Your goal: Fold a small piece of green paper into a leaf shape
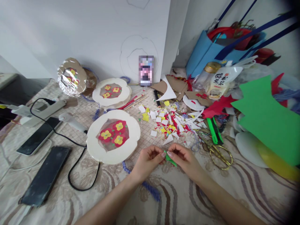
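A small piece of green paper (171, 160) is pinched between my two hands, near the front middle of the table. My left hand (150, 161) grips its left edge with thumb and fingertips. From the other side, my right hand (184, 159) has thumb and index finger closed on it; the paper seems folded. Left of my hands lies a white scalloped frame (92, 150) with red and yellow paper flowers (118, 126) at its centre. A blue braided yarn tassel (152, 190) lies beneath my left wrist. Gold-handled scissors (220, 156) rest to the right of my right hand.
Paper scraps (173, 122) are scattered beyond my hands. A green utility knife (214, 130) and a large green paper sheet (269, 122) lie right. A second flower frame (126, 93) and a propped phone (146, 70) stand behind. Left are two dark phones, a power strip (44, 111) and cables.
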Action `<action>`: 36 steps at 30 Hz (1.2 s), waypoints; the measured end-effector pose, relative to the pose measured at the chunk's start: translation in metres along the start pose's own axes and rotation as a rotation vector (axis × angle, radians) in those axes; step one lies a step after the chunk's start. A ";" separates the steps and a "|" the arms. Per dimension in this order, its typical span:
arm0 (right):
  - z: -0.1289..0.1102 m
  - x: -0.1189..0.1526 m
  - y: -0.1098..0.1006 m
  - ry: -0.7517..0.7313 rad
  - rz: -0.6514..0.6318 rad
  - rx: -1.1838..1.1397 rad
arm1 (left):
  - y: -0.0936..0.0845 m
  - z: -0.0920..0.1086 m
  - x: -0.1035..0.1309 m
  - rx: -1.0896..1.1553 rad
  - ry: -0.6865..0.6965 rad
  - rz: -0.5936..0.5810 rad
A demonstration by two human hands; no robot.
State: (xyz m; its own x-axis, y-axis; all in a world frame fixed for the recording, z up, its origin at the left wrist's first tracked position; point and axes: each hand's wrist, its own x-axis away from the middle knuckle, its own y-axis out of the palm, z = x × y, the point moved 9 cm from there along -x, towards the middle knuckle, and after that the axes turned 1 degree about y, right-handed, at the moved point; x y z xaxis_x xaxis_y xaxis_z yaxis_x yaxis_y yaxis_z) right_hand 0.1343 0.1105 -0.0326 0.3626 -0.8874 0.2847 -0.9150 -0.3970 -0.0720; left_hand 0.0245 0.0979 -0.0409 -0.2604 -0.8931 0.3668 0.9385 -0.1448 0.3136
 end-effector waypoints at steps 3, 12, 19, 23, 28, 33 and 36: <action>0.000 0.001 -0.001 0.005 0.009 0.009 | 0.000 0.000 0.000 -0.001 0.007 0.004; -0.004 0.003 -0.016 -0.027 0.140 0.023 | -0.004 -0.002 0.000 0.068 -0.026 0.052; -0.006 0.002 -0.014 -0.050 0.106 -0.004 | -0.003 -0.003 0.000 0.078 -0.038 0.047; -0.006 0.002 -0.004 -0.027 0.020 0.005 | -0.001 -0.004 0.000 0.028 -0.021 0.027; -0.005 0.001 0.000 -0.019 -0.010 0.008 | 0.001 -0.004 0.000 0.000 0.017 -0.003; -0.001 0.000 -0.002 -0.022 -0.001 0.030 | 0.002 -0.006 0.000 0.024 0.005 -0.009; -0.001 0.000 -0.002 -0.027 0.012 0.032 | 0.002 -0.007 0.001 0.026 0.008 -0.019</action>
State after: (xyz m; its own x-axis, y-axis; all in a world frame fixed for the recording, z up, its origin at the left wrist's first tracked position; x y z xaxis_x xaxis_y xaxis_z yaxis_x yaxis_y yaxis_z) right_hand 0.1361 0.1113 -0.0317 0.3566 -0.8979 0.2581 -0.9134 -0.3932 -0.1057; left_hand 0.0281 0.0941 -0.0456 -0.2761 -0.8939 0.3531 0.9271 -0.1507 0.3433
